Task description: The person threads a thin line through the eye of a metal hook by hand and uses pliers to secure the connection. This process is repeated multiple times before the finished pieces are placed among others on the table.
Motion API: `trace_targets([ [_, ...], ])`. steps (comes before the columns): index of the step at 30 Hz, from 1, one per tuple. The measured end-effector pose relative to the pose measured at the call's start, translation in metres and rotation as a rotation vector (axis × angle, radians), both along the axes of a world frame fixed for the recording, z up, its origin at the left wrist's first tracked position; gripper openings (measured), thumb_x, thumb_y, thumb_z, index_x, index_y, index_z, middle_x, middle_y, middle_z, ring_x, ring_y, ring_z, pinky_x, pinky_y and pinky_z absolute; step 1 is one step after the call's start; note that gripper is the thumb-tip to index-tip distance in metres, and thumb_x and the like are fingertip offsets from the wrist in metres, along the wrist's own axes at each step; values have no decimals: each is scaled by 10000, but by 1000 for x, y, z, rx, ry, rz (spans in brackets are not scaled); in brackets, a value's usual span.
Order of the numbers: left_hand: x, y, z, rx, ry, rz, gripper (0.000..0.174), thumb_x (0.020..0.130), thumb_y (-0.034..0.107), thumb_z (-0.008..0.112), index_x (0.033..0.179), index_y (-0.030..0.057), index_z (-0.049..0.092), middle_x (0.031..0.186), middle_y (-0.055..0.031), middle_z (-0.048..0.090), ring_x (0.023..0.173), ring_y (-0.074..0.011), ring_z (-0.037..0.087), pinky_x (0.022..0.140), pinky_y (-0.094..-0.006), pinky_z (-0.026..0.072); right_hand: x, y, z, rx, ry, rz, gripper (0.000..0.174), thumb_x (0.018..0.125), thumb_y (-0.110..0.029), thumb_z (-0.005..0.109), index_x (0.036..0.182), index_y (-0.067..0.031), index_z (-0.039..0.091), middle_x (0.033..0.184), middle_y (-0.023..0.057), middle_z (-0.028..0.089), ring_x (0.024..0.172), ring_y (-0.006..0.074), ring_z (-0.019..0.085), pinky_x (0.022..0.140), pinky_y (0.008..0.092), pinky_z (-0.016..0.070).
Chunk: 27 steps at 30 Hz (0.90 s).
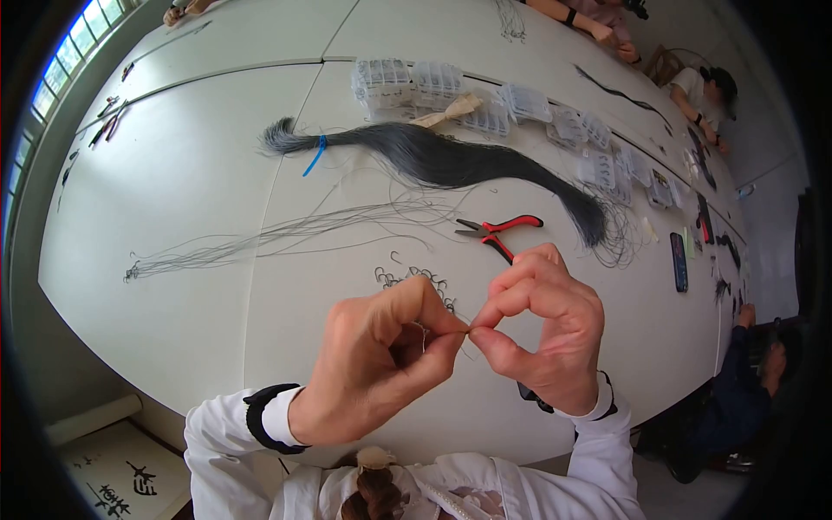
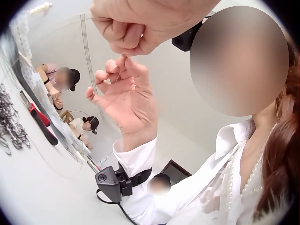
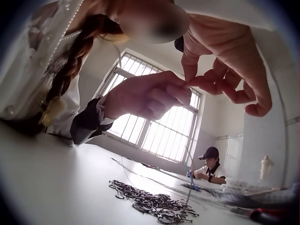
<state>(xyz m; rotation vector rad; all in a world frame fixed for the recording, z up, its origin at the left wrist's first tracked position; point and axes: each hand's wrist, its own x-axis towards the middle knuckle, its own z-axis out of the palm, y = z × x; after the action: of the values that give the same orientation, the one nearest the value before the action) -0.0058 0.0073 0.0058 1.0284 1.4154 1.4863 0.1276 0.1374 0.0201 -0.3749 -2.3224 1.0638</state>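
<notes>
In the head view my left hand [image 1: 377,364] and right hand [image 1: 559,334] meet fingertip to fingertip above the near side of the table. Thumb and index finger of each hand pinch a thin line [image 1: 424,340], which loops out below the left fingers. Whatever sits right between the fingertips is hidden. The left wrist view shows the right hand [image 2: 131,101] with its other fingers loosely bent. Just beyond the hands lies a pile of dark fish hooks [image 3: 157,206]. Red-handled pliers [image 1: 517,223] rest behind the right hand, jaws pointing left.
A thick bundle of dark line [image 1: 433,159], bound with a blue tie [image 1: 315,158], stretches across the table. Left of the pile lies a bunch of snelled lines [image 1: 260,238]. Clear plastic boxes [image 1: 381,84] stand behind. A phone [image 1: 679,262] lies at right. Other people sit around the table.
</notes>
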Motion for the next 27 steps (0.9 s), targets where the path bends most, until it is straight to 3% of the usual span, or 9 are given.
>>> trace_targets([
  [3,1,1,-1,10,-174,16,59,835,-20,566,807,-16,514,682,14,521,565,7,456,472,-176,353,0,-1,1,69,-6,2,166,588,-26,741,710,-94,652,740,2,605,755,184,519,676,297,424],
  [6,-1,1,-2,44,-136,59,63,845,-7,569,819,-21,514,705,10,532,569,8,460,476,-175,352,2,-8,7,244,117,-156,203,579,-87,780,745,-116,668,741,-18,586,735,194,475,645,301,393],
  [8,-3,1,-3,38,-143,68,65,845,-4,573,822,-23,515,713,4,539,577,3,476,480,-175,360,13,-12,11,679,133,-91,238,581,-176,802,781,-134,681,745,-41,564,716,197,419,609,309,341],
  [9,-3,1,-4,30,-147,69,69,845,0,577,826,-25,516,720,-1,546,586,-1,492,484,-176,368,13,-16,7,731,141,-109,248,578,-215,800,785,-139,686,736,-56,540,699,188,379,598,328,281],
  [12,-2,1,-1,31,-167,86,75,849,7,579,830,-29,516,737,-9,560,614,-12,528,495,-178,391,8,-24,-5,871,101,-206,255,573,-212,797,784,-123,687,733,-63,530,702,183,385,610,343,263],
  [19,-2,1,-1,36,-184,66,76,854,6,577,831,-33,516,749,-12,568,635,-18,547,511,-178,413,6,-24,-13,896,117,-231,242,543,-163,767,764,-103,688,757,-72,541,702,172,376,627,342,248],
  [21,-2,0,-1,32,-202,62,77,853,1,578,830,-35,514,750,-12,569,637,-17,546,511,-175,410,6,-24,-12,990,126,-225,211,538,-143,709,747,-123,691,759,-78,539,692,155,366,640,344,245],
  [25,0,1,0,25,-202,83,73,852,-6,578,825,-32,516,735,-7,566,636,-13,538,509,-175,405,8,-30,-13,1090,146,-249,267,535,-121,748,797,-145,699,773,-68,474,750,203,332,635,379,266],
  [27,0,0,-2,30,-185,88,60,844,-16,584,815,-29,532,708,0,557,619,-9,524,512,-179,408,8,-31,-9,1231,145,-256,245,558,-148,685,802,-161,704,776,-81,471,777,194,319,687,374,255],
])
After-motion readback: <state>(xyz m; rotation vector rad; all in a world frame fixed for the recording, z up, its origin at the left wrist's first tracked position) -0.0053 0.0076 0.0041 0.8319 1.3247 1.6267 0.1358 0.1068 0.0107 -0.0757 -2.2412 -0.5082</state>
